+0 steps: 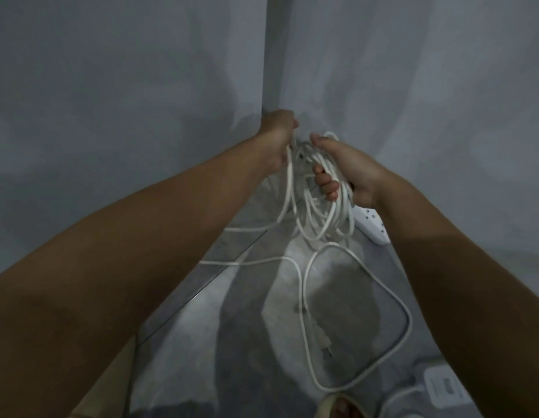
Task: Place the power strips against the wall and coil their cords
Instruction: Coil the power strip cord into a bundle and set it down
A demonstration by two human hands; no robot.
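Right hand (346, 173) grips gathered loops of cord (310, 212) at frame centre, left hand (278, 131) holding a strand — coiling seems midway, power strip (372, 226) by the right-side wall (428, 116) — slack on the floor (232, 342) needs drawing in next.

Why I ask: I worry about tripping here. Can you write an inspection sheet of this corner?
Surface: grey mottled floor, one seam across it.
Job's things: one power strip lies along the right wall; a second strip sits lower right, partly hidden by the arm.
Clutter: nothing seen.
Hands: left hand and right hand both grip the cord bundle.
Cables: cord bundle half coiled; a loose loop and plug lie on the floor.
Surroundings: two grey walls meet in a corner; a foot at the bottom edge.
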